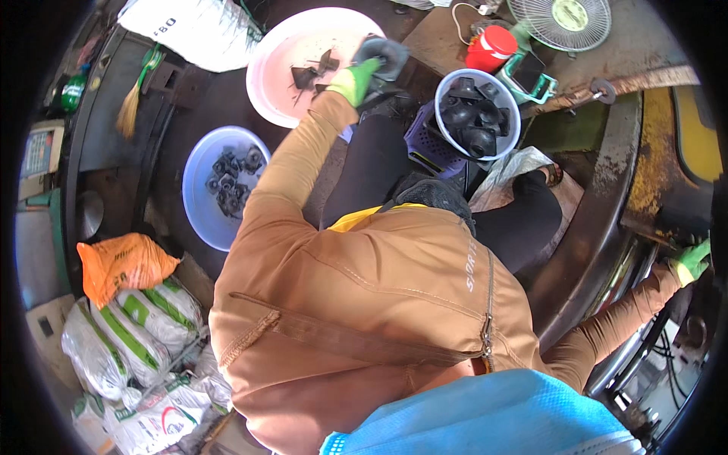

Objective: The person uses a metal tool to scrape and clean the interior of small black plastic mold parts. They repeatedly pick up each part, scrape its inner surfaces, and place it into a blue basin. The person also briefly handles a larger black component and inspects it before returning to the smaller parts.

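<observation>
My left hand (pixel 353 83), in a yellow-green glove, is closed on a dark rubber part (pixel 385 54) with a broad rounded end, slightly blurred, over the right rim of a large pale pink basin (pixel 262 83). Dark torn scraps (pixel 305 77) lie in that basin. Far to the right, my right hand (pixel 691 263), gloved the same way, reaches to the side of a rust-stained yellow machine (pixel 654 163). Its fingers run into the dark rim of the picture, so their grip is hidden. A white bucket (pixel 517 125) full of black rubber cups (pixel 476 121) stands between my arms.
A blue-white tub (pixel 199 205) on the left contains small dark parts (pixel 229 182). Under the bucket is a purple crate (pixel 425 144). Behind stand a red-and-white container (pixel 491 49) and a fan (pixel 569 17). Sacks (pixel 121 341) and an orange bag (pixel 125 265) lie lower left.
</observation>
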The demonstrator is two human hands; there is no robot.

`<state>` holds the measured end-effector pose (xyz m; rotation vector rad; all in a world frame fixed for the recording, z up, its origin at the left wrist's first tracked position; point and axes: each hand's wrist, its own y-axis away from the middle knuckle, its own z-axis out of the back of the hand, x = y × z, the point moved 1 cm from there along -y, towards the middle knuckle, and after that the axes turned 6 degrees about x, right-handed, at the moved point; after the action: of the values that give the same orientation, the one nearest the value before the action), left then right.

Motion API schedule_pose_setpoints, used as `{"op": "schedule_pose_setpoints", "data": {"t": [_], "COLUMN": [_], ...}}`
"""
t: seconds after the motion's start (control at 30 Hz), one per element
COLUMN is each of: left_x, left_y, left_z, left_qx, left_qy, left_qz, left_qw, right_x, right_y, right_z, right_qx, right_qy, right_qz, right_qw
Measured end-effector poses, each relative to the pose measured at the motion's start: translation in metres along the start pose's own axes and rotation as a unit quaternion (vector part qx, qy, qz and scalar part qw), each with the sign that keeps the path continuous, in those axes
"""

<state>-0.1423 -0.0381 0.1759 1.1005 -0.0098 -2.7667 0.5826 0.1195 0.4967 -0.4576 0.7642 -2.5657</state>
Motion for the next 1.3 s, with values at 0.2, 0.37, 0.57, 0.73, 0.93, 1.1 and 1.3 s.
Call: {"op": "schedule_pose_setpoints", "data": {"t": [0.2, 0.37, 0.57, 0.73, 0.93, 1.1, 1.3], "left_x": [0.145, 0.120, -0.015, -0.090, -0.078, -0.055, -0.042], "left_y": [-0.026, -0.093, -0.096, -0.020, 0.014, 0.029, 0.028], "left_z": [0.003, -0.007, -0.051, -0.141, -0.206, -0.198, -0.210], "left_qx": [0.072, 0.053, 0.119, 0.150, 0.319, 0.243, 0.303], "left_qy": [-0.148, -0.074, 0.501, 0.489, 0.688, 0.217, 0.335], "left_qz": [0.232, 0.243, 0.160, -0.146, 0.167, -0.251, -0.178], "left_qw": [0.959, 0.966, 0.842, 0.847, 0.630, 0.911, 0.874], "right_x": [-0.105, -0.145, -0.087, 0.016, 0.138, 0.223, 0.245], "right_y": [-0.003, -0.007, 0.020, 0.052, 0.105, 0.136, 0.132], "right_z": [-0.017, -0.027, -0.028, -0.019, 0.010, 0.017, 0.013], "right_qx": [0.033, -0.055, -0.087, -0.143, -0.208, -0.252, -0.236], "right_qy": [-0.044, -0.007, 0.033, 0.114, 0.106, 0.082, -0.135], "right_qz": [-0.024, -0.095, -0.127, -0.099, -0.116, -0.092, -0.061], "right_qw": [0.998, 0.994, 0.988, 0.978, 0.966, 0.960, 0.960]}}
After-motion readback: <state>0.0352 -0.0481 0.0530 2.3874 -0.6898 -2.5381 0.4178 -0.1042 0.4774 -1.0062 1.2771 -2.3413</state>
